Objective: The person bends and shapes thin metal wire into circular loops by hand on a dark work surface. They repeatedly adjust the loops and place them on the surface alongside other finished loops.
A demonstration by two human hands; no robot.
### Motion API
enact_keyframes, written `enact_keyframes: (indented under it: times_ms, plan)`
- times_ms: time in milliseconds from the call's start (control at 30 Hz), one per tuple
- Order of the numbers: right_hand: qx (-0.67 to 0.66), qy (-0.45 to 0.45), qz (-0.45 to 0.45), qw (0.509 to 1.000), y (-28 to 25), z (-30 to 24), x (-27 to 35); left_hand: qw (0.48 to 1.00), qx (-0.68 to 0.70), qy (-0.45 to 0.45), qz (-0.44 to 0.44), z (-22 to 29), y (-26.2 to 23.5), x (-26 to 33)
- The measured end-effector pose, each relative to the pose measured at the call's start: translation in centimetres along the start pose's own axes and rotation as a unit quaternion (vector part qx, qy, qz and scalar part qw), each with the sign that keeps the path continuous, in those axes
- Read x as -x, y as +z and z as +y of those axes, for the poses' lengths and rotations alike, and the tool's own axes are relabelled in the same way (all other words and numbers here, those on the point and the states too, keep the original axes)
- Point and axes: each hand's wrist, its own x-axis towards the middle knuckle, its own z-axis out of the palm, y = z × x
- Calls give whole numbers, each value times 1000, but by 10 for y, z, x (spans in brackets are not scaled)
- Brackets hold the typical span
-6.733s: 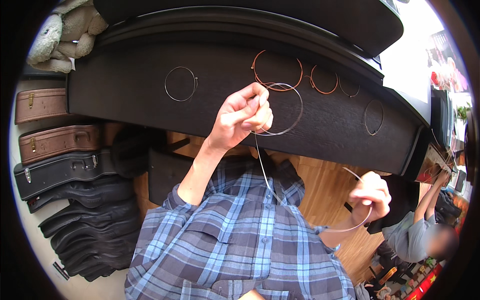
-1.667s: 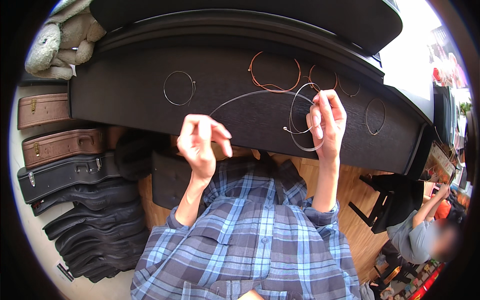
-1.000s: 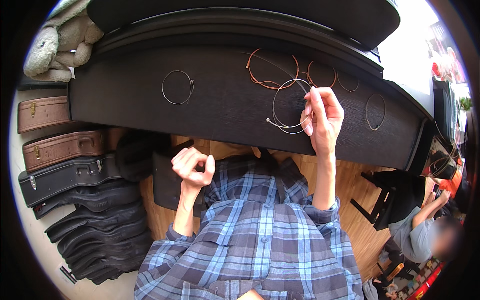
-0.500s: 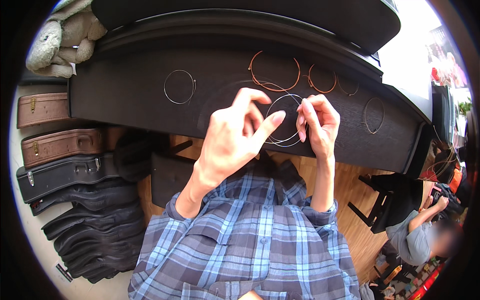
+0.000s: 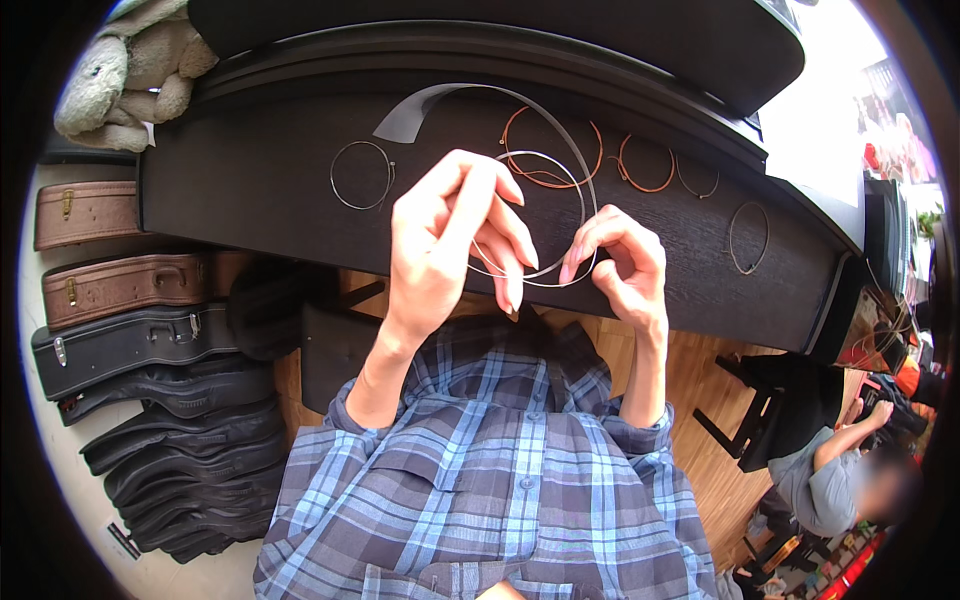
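A thin silvery guitar string [image 5: 529, 154], wound in a loose coil, is held between my two hands above a black wooden top. My left hand [image 5: 445, 240] has its fingers bent together round the coil's left side. Against the lower right of the coil rest the curled fingertips of my right hand [image 5: 630, 262], its thumb a little apart. One loose length of the string sweeps up and left in a wide arc, smeared into a grey band [image 5: 402, 122]. Beyond the hands lies a larger copper-coloured string coil [image 5: 600, 150], partly behind the held one.
Other coils lie on the black top [image 5: 260, 215]: a silver one [image 5: 332, 178] left, a smaller copper one [image 5: 648, 190] and thin ones to the right. A plush toy [image 5: 130, 85] sits far left. Instrument cases [image 5: 120, 295] stack at left. A person [image 5: 825, 475] sits at right.
My left hand has closed in from a spread pose onto the coil. The right hand has shifted slightly left and lower. A loose length of string now swings up in a blurred arc.
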Motion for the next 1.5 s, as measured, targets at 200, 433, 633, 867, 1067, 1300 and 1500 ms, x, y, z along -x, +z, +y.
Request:
enact_keyframes:
  times_ms: [200,433,633,867,1067,1300,1500]
  plan:
    - [74,-84,38,993,-7,3,0,998,45,49,15,7,-7,1]
    - [37,-75,94,992,-11,9,7,998,55,32,12,3,-6,4]
    - [4,-91,139,986,-10,13,7,998,50,-33,-37,9,-9,8]
    - [29,-84,167,982,-2,8,6,993,45,-86,-70,8,0,11]
    - [68,-85,154,982,-2,6,6,996,33,-60,-54,2,3,8]
    - [67,-72,169,981,-1,5,7,996,51,-38,-64,-1,0,6]
    - [71,-58,175,980,0,3,6,998,34,-18,-43,-2,-1,10]
